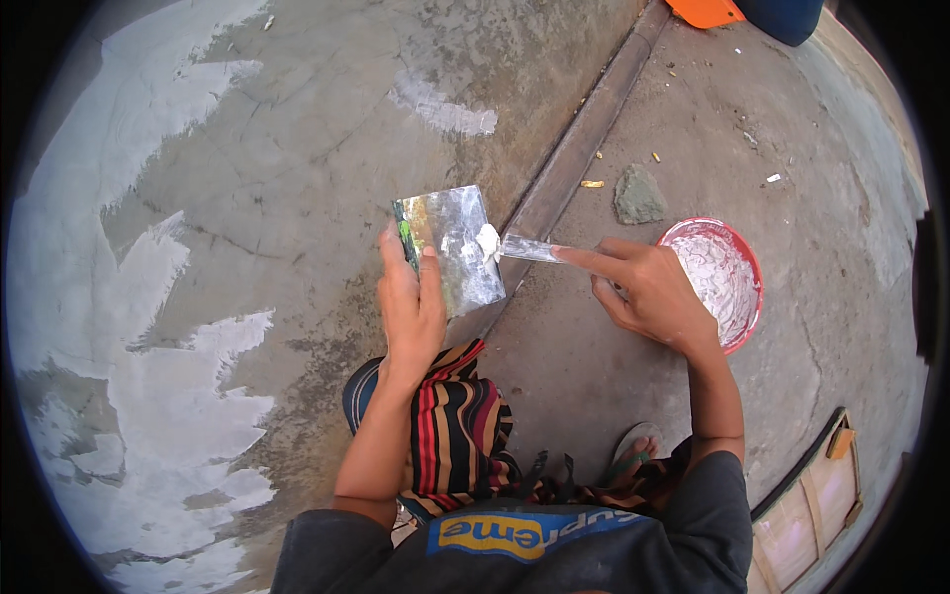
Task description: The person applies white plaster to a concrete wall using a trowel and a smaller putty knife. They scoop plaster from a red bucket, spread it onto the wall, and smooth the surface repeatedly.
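Note:
My left hand [411,307] is closed on a flat rectangular plate [460,262], smeared with white and holding a dark green strip along its left edge. A lump of white paste [488,243] sits by the plate's right edge. In my right hand [648,287] is a putty knife [529,247], its blade pointing left and its tip touching the paste. The knife's handle is mostly hidden by my fingers. Just right of that hand stands a red bowl [759,287] containing more white paste, partly covered by my wrist.
A grey wall [327,148] with white paste patches fills the left. A brown ledge [584,129] runs along its foot. A grey stone [638,195] lies beyond the bowl. An orange object [705,11] is at the top; a wooden-framed panel [811,500] lies lower right.

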Action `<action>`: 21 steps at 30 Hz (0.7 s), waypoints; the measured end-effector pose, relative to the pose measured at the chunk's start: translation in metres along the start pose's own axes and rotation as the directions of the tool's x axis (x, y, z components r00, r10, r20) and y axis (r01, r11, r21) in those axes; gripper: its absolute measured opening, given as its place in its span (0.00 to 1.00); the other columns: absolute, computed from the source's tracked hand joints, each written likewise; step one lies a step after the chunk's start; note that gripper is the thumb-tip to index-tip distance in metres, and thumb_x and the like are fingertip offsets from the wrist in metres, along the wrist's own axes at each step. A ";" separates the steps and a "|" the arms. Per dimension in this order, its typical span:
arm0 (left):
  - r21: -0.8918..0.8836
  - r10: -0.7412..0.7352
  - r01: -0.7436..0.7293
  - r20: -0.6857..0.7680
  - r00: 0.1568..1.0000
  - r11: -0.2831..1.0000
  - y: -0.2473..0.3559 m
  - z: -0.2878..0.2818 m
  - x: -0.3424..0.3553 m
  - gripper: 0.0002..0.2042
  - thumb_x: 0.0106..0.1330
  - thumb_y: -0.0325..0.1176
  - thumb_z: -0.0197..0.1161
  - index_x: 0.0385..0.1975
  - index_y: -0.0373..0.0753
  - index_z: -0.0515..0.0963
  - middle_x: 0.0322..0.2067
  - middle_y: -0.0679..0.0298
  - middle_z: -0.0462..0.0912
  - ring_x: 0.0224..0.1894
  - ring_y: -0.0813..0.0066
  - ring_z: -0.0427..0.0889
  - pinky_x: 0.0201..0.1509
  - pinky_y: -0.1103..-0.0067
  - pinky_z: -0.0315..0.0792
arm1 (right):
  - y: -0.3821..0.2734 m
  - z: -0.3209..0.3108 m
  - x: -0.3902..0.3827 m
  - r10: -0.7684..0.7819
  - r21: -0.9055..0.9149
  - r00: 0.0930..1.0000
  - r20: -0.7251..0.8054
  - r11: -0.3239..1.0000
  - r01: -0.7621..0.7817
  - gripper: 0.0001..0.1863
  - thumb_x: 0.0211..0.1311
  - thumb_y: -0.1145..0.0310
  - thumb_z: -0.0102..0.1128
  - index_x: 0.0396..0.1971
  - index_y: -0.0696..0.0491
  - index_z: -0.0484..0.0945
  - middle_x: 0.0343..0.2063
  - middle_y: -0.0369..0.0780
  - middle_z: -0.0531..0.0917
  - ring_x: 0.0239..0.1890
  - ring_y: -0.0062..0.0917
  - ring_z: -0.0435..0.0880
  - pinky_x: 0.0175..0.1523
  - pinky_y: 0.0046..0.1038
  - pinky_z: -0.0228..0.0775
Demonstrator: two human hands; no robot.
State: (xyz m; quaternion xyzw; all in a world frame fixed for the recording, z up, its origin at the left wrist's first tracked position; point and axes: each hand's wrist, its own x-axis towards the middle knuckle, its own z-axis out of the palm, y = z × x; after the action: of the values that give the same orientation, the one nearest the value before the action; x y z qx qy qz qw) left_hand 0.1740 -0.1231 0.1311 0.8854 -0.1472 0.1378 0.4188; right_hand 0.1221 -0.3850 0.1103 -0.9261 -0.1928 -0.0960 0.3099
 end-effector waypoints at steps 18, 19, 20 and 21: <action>-0.630 -0.392 0.374 0.117 0.912 0.681 -0.007 -0.011 0.010 0.26 0.74 0.34 0.49 0.68 0.31 0.53 0.50 0.56 0.75 0.39 0.70 0.81 0.27 0.74 0.77 | 0.091 0.062 0.049 0.428 0.782 0.904 0.010 0.559 -0.273 0.22 0.71 0.66 0.47 0.62 0.50 0.75 0.27 0.31 0.80 0.25 0.14 0.73 0.32 0.21 0.67; -0.623 -0.402 0.369 0.094 0.911 0.690 -0.010 -0.011 0.008 0.26 0.74 0.34 0.49 0.68 0.31 0.53 0.50 0.55 0.75 0.39 0.71 0.82 0.20 0.75 0.74 | 0.094 0.085 0.067 0.481 0.836 0.876 -0.018 0.488 -0.251 0.22 0.71 0.66 0.47 0.63 0.50 0.74 0.28 0.31 0.80 0.26 0.14 0.72 0.33 0.21 0.67; -0.612 -0.386 0.369 0.111 0.916 0.700 -0.008 -0.012 0.008 0.26 0.74 0.34 0.49 0.68 0.31 0.53 0.50 0.55 0.75 0.40 0.71 0.81 0.24 0.75 0.75 | 0.102 0.111 0.087 0.508 0.844 0.857 -0.090 0.495 -0.205 0.22 0.72 0.66 0.47 0.63 0.50 0.74 0.28 0.32 0.80 0.27 0.15 0.73 0.34 0.22 0.68; -0.602 -0.371 0.371 0.131 0.919 0.707 -0.005 -0.013 0.007 0.26 0.74 0.34 0.49 0.68 0.31 0.54 0.51 0.55 0.75 0.41 0.71 0.81 0.27 0.75 0.76 | 0.107 0.133 0.102 0.535 0.848 0.830 -0.159 0.505 -0.163 0.21 0.73 0.66 0.48 0.63 0.50 0.73 0.28 0.34 0.80 0.28 0.15 0.74 0.34 0.23 0.69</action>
State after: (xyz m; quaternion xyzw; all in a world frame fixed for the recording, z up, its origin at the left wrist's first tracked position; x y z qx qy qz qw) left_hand 0.1804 -0.1106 0.1380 0.7112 -0.0031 -0.0050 0.7029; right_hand 0.2669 -0.3515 -0.0218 -0.6603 0.0497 -0.1199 0.7397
